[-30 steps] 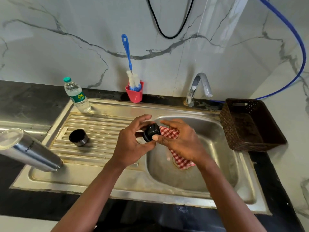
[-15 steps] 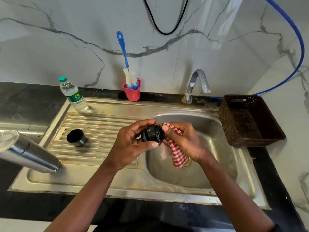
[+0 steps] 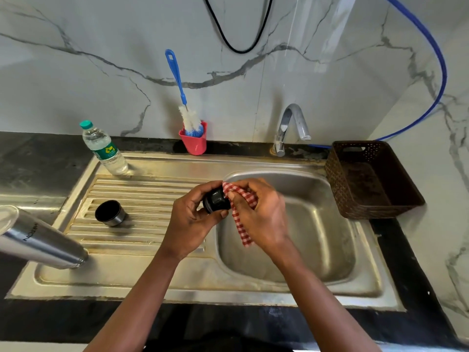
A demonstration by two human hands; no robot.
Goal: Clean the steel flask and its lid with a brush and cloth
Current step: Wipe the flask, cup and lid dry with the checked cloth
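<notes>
Hands meet above the left rim of the sink basin (image 3: 317, 250). The left hand (image 3: 189, 224) curls its fingers and thumb round a small black lid (image 3: 215, 201), holding it on its side in the air. The right hand (image 3: 264, 219) grips a red-and-white checked cloth (image 3: 241, 224) — bunched under the fingers and pressed against the lid's right end, with one strip hanging down over the basin.

The steel flask (image 3: 40, 240) is well apart from the hands, at the far left. Its narrower end rests on the front left corner of the steel sink top, and its body slants toward the left edge of the view. A short steel cup (image 3: 111, 214) with a dark inside sits on the ribbed draining board (image 3: 142, 196), between the flask and the left hand.

At the back, a blue-handled bottle brush (image 3: 174, 72) stands bristles-down in a red cup (image 3: 195, 143) against the marble wall. A plastic water bottle (image 3: 105, 148) with a green cap stands at the draining board's back left corner. A curved tap (image 3: 291, 123) rises behind the basin, and a brown basket (image 3: 340, 189) sits on the black tabletop (image 3: 33, 158) just right of the sink — a blue hose (image 3: 440, 59) curves along the wall above it.
</notes>
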